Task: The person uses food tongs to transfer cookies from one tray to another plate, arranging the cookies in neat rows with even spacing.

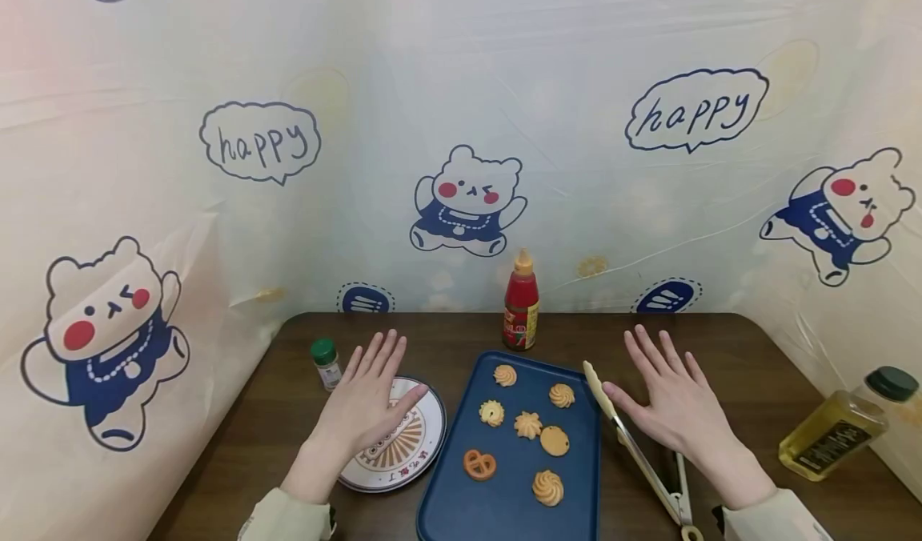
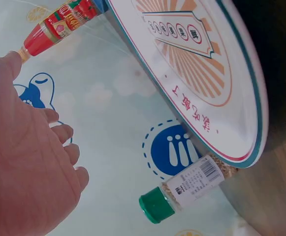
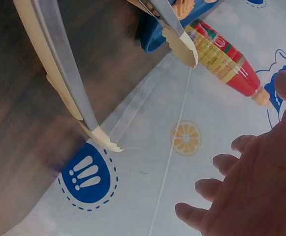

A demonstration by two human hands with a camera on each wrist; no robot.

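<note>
My left hand (image 1: 367,401), fingers straight and spread, hovers over a patterned white plate (image 1: 432,425) and holds nothing. Over on the right, my right hand (image 1: 673,401) is likewise flat and spread above a pair of tongs (image 1: 648,469) with cream tips. The tongs lie with their arms apart, one tip at the edge of a blue tray (image 1: 504,517). On that tray are several cookies (image 1: 548,487), among them swirled ones, a round flat one and a pretzel (image 1: 479,465). Both wrist views show empty palms.
Beyond the tray stands a red sauce bottle (image 1: 521,305) with a yellow cap. A green-capped spice jar (image 1: 326,365) is behind the plate. At the far right is an oil bottle (image 1: 835,433). A printed curtain (image 1: 461,85) rises at the back of the dark wooden table (image 1: 238,461).
</note>
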